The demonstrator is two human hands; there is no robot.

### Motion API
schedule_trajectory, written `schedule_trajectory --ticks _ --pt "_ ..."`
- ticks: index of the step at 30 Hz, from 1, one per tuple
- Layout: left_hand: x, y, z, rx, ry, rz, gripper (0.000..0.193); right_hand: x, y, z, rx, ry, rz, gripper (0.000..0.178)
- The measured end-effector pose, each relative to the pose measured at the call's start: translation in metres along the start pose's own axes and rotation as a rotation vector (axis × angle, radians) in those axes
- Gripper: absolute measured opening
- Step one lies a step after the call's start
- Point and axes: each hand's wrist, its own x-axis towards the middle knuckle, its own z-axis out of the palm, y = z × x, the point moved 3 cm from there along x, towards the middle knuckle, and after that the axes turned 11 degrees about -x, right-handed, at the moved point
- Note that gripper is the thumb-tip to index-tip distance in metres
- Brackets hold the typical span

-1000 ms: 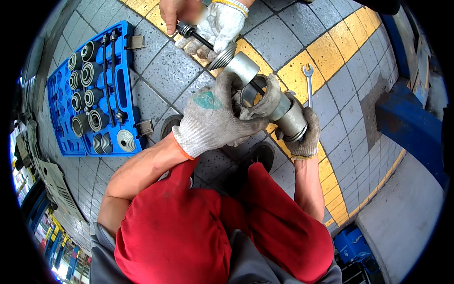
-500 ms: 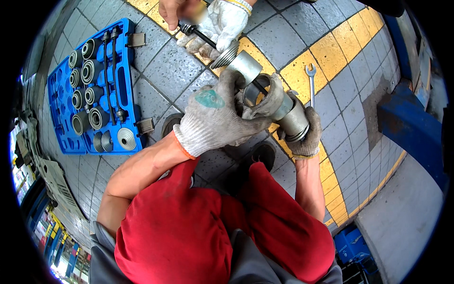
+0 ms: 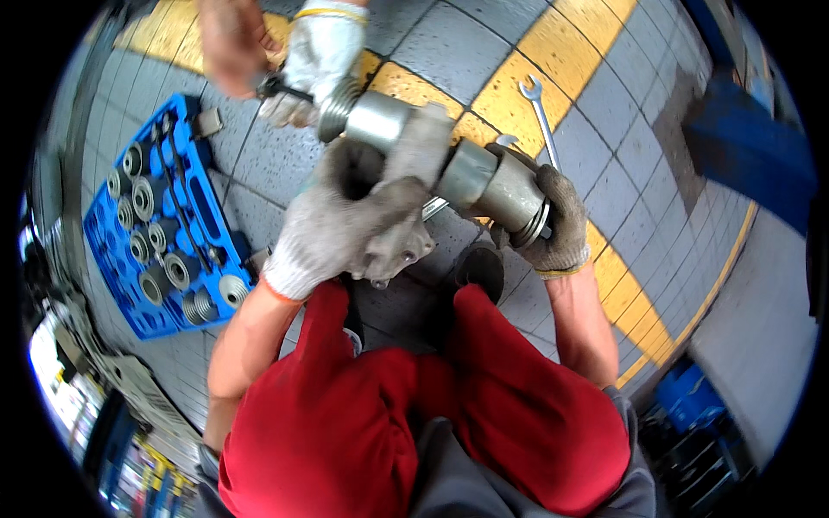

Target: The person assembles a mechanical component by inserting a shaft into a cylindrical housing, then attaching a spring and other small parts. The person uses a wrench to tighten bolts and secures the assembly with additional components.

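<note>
My left hand [image 3: 328, 216], in a grey-white glove, is closed round a grey cast-metal part [image 3: 395, 252] with small round studs, partly hidden by my fingers. A silver sleeve [image 3: 378, 119] and stepped metal discs [image 3: 338, 110] line up beyond it on a dark rod [image 3: 298, 93]. To the right, my gloved right hand [image 3: 563, 226] wraps round the outer end of a larger metal sleeve [image 3: 511, 200], which meets a narrower sleeve [image 3: 467, 173]. Another person's bare hand [image 3: 235, 47], blurred, is at the rod's far end; their gloved hand [image 3: 324, 53] is beside the discs.
An open blue tool case [image 3: 235, 186] with metal cups and rods lies on the tiled floor at left. A wrench [image 3: 542, 121] rests beyond my right hand. A blue steel beam [image 3: 747, 147] stands at right, near a yellow floor stripe [image 3: 604, 250].
The whole assembly and both my hands have shifted; my left hand is lower and further left. The other person's hands have moved left. The view has turned, so the case appears lower.
</note>
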Motion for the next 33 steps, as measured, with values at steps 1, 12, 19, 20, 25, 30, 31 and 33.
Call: schedule_trajectory --ticks 1,12,19,20,25,30,31,33 --pt "0.002 -0.001 -0.002 -0.182 -0.064 -0.047 0.068 -0.007 -0.006 0.006 -0.036 -0.016 -0.024 0.071" --pt "-0.010 -0.002 -0.037 -1.172 -0.255 -0.048 0.043 -0.052 -0.059 0.040 -1.121 0.037 -0.811 0.075" --pt "-0.009 0.012 -0.072 -0.440 -0.201 0.368 0.057 -0.063 -0.069 0.037 -1.528 0.072 -1.067 0.085" --pt "-0.007 0.012 -0.074 -0.505 -0.242 0.335 0.060 -0.069 -0.070 0.039 -1.593 0.140 -0.990 0.086" --pt "0.002 0.014 -0.083 -0.112 -0.185 0.505 0.061 -0.076 -0.077 0.049 -1.685 0.159 -1.040 0.091" --pt "0.004 0.004 -0.089 -0.645 -0.334 0.329 0.056 -0.075 -0.075 0.044 -1.512 0.223 -1.044 0.096" --pt "0.004 0.003 -0.091 -0.749 -0.372 0.300 0.055 -0.075 -0.074 0.043 -1.530 0.201 -1.046 0.097" --pt "0.005 0.000 -0.094 -0.856 -0.338 0.212 0.054 -0.077 -0.075 0.043 -1.560 0.174 -1.054 0.095"
